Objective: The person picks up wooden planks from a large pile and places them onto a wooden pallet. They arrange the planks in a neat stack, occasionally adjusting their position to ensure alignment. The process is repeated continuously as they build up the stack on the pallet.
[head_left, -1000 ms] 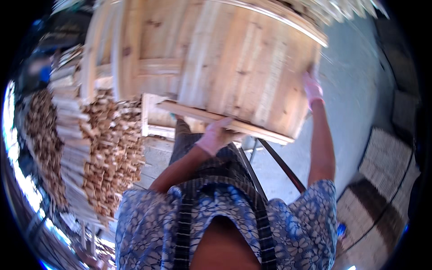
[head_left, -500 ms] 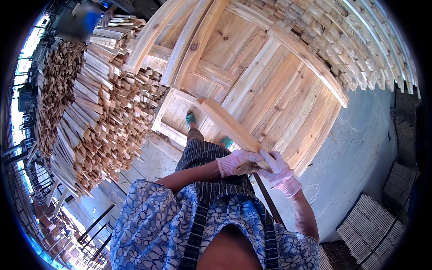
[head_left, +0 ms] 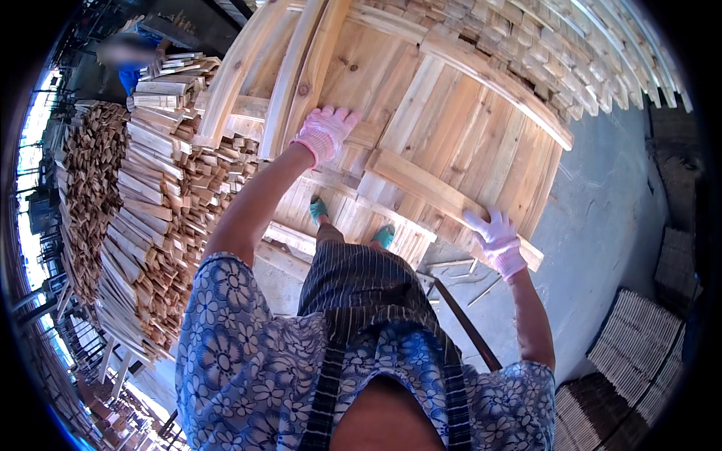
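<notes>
The wooden strip [head_left: 432,186] has come down onto the plank panel [head_left: 470,135], and on my feed the right hand [head_left: 496,242] spreads loosely over the strip's end, the left hand [head_left: 327,135] open, empty, beside long boards [head_left: 314,64]

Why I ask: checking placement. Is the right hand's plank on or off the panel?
On: the plank lies across the panel, whose surface shows along both long sides.

White light glares in over to our left, beyond the stacked wood [head_left: 154,233], burning out detail. The wooden panel [head_left: 481,135] before us is evenly bright, its grain sharp; the upper left sinks into shadow, and straight edges bow toward the black rim.
</notes>
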`<action>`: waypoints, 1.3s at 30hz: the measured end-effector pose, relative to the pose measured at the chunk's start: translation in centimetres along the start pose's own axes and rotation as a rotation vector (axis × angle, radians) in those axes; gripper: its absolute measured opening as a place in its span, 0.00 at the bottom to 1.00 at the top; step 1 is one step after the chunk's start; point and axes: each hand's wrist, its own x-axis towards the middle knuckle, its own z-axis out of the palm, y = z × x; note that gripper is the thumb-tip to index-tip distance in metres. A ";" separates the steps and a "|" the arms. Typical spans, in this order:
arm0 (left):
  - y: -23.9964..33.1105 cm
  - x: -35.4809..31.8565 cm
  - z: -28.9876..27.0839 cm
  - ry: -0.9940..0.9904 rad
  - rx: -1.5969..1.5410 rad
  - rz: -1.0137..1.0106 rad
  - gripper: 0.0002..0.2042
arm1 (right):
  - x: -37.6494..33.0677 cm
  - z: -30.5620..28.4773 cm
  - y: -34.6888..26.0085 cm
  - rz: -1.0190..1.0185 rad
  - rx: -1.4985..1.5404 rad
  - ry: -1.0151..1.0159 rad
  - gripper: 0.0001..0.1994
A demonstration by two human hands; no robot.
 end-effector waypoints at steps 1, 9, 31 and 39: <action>-0.2 0.4 0.1 -0.041 -0.003 0.026 0.26 | 0.1 -0.3 0.2 -0.011 0.001 -0.009 0.29; 0.7 -0.5 0.0 0.032 -0.100 0.025 0.24 | 2.2 1.7 0.2 -0.072 -0.061 -0.002 0.31; -24.1 -1.7 0.2 0.137 -0.403 -0.452 0.36 | 43.0 0.6 -23.4 0.448 0.620 0.527 0.35; -26.8 -5.8 2.5 0.249 -0.578 -0.452 0.29 | 43.0 -4.5 -29.4 0.596 0.400 0.475 0.33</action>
